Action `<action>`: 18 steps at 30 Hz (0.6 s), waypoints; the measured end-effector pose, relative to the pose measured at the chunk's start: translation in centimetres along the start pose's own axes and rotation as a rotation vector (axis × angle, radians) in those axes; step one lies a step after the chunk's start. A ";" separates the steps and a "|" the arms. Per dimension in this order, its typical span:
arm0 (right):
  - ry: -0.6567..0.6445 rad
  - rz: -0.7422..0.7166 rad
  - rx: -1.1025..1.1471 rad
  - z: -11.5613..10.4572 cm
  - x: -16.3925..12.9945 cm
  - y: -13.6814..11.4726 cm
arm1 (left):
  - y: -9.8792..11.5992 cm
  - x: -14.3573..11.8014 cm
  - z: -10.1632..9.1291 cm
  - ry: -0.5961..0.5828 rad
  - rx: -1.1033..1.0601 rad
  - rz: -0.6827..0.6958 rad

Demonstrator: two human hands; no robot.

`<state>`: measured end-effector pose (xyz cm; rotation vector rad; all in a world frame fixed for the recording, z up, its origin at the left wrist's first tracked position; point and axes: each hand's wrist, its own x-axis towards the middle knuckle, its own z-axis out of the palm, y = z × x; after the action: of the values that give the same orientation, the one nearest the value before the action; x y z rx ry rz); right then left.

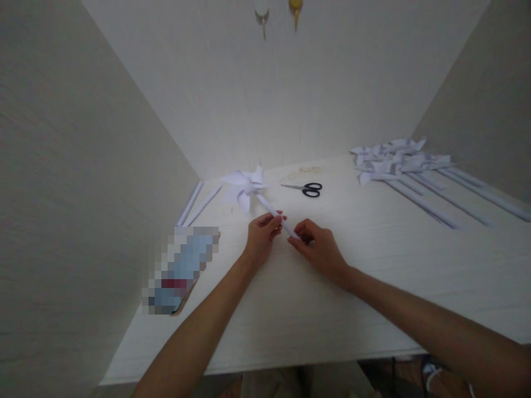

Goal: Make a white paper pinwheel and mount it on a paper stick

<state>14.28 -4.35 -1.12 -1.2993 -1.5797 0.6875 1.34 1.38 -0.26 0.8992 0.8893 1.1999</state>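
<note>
A white paper pinwheel [245, 186] lies on the white table [373, 287] near the back left, its rolled paper stick running toward me. My left hand [262, 239] pinches the stick near its middle. My right hand [317, 249] grips the stick's near end, fingers curled over it. Both hands rest close together at the table's centre.
Black-handled scissors [306, 189] lie just behind the hands. A pile of finished paper pinwheels [398, 159] with long sticks spreads across the back right. Two rolled paper sticks [198, 203] lie at the left wall. A blurred flat object [180, 271] sits at the left front. Walls enclose three sides.
</note>
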 end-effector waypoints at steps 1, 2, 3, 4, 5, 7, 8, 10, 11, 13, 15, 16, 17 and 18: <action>0.009 -0.017 -0.036 0.0 0.1 0.1 | 0.0 0.0 0.0 0.000 0.007 0.011; 0.018 -0.026 -0.059 0.0 0.1 0.1 | 0.0 0.0 0.0 0.000 0.020 0.021; 0.025 -0.027 -0.071 0.0 0.2 0.2 | -0.1 -0.1 0.1 -0.007 0.042 0.029; 0.032 -0.026 -0.075 0.0 0.2 0.3 | -0.1 -0.1 0.1 -0.013 0.074 0.036; 0.039 -0.021 -0.079 0.1 0.3 0.4 | -0.1 -0.2 0.2 -0.027 0.114 0.041; 0.040 -0.021 -0.090 0.2 0.3 0.4 | 0.0 -0.4 0.3 -0.070 0.195 0.037; 0.036 -0.025 -0.094 0.3 0.3 0.4 | 0.0 -0.5 0.3 -0.091 0.225 0.038; 0.022 -0.034 -0.074 0.4 0.3 0.3 | 0.1 -0.6 0.3 -0.111 0.266 0.052; 0.008 -0.031 -0.045 0.3 0.3 0.3 | 0.2 -0.7 0.3 -0.117 0.280 0.058; -0.022 -0.003 0.027 -0.2 0.4 0.4 | 0.2 -0.7 0.2 -0.128 0.299 0.068; -0.034 0.044 0.068 -1.6 0.4 0.7 | 0.3 -0.7 0.1 -0.133 0.314 0.075; -0.033 0.059 0.063 -2.8 0.4 1.0 | 0.3 -0.6 0.0 -0.132 0.324 0.072; -0.023 0.063 0.028 -4.2 0.5 1.2 | 0.4 -0.6 0.0 -0.133 0.334 0.066; -0.015 0.059 -0.025 -5.9 0.5 1.5 | 0.4 -0.6 -0.1 -0.139 0.343 0.058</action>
<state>20.24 -4.21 0.04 -1.3666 -1.5718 0.7182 1.07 0.88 0.11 1.2763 0.9779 1.0355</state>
